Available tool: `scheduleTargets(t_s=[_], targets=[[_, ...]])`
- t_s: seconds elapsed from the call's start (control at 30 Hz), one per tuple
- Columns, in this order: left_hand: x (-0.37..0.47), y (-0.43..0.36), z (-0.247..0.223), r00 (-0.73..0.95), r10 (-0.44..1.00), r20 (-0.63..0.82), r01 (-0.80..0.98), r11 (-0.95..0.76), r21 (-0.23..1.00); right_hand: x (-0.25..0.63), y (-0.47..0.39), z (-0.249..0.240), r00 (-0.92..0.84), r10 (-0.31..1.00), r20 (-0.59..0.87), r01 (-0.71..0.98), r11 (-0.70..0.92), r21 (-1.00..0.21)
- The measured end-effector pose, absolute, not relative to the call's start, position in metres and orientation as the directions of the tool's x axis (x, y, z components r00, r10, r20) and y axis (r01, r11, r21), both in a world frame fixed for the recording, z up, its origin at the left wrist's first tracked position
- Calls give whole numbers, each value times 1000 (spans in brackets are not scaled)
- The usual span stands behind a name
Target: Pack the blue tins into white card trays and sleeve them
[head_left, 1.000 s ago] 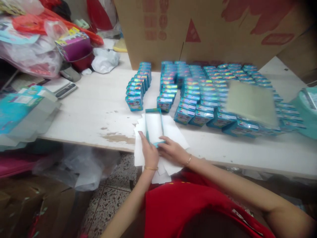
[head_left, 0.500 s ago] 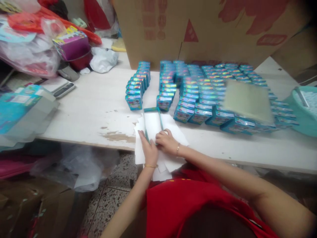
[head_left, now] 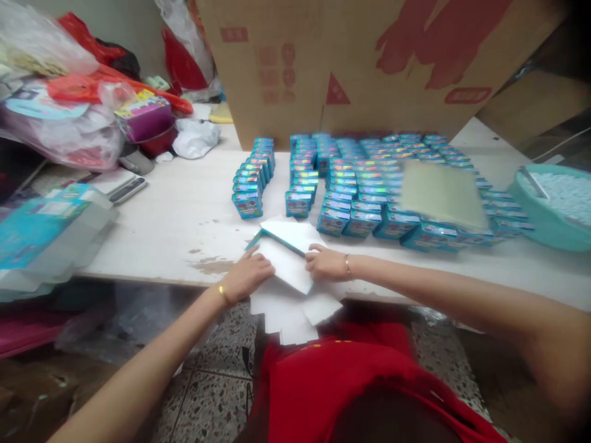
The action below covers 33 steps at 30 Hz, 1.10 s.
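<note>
1. While the left hand [head_left: 252, 274] grasps one side of the white-lined tray [head_left: 284, 264], the right hand [head_left: 323, 263] pinches the opposite side, so it's sitting right between them.
2. Loose white sheets [head_left: 281, 314] lie just under the tray, on the table [head_left: 180, 227].
3. Rows of little blue boxes [head_left: 333, 221] stand beyond the hands, teal basin [head_left: 554, 209] well off to the right hand's right.
</note>
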State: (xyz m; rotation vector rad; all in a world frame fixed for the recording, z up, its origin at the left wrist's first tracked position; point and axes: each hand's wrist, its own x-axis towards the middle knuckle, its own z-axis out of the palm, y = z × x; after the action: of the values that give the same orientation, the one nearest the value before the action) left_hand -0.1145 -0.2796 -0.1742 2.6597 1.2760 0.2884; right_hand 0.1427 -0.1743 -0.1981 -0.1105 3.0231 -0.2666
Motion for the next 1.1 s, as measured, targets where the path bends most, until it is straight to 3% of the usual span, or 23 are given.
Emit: scheduleTargets(t_s=[0.13,0.23,0.37,0.5,0.67,0.9,1.1], targets=[[-101,-248,-176,626,765,-149,744,-530,408,138,-162,-193,-977,-136,-162,-118,986,-115],[-99,-247,-181,613,780,-125,729,-497,471,136,-160,-193,-976,-151,-154,-137,985,-100],[-107,-275,-190,672,727,143,686,-683,251,139,-159,-198,-983,-139,-123,-127,987,-100],[-113,-294,-203,662,678,319,686,-720,106,141,-156,-203,-984,-154,-93,-143,983,-111],[-113,-288,-214,677,637,370,681,-732,14,141,-156,-204,-985,-145,-95,-135,985,-104],[-103,-290,-207,678,729,93,730,-683,31,144,-162,-200,-993,-57,-103,-48,995,-89],[-85,-280,-188,628,756,-181,776,-627,70,143,-188,-175,-988,70,-134,95,978,-186]])
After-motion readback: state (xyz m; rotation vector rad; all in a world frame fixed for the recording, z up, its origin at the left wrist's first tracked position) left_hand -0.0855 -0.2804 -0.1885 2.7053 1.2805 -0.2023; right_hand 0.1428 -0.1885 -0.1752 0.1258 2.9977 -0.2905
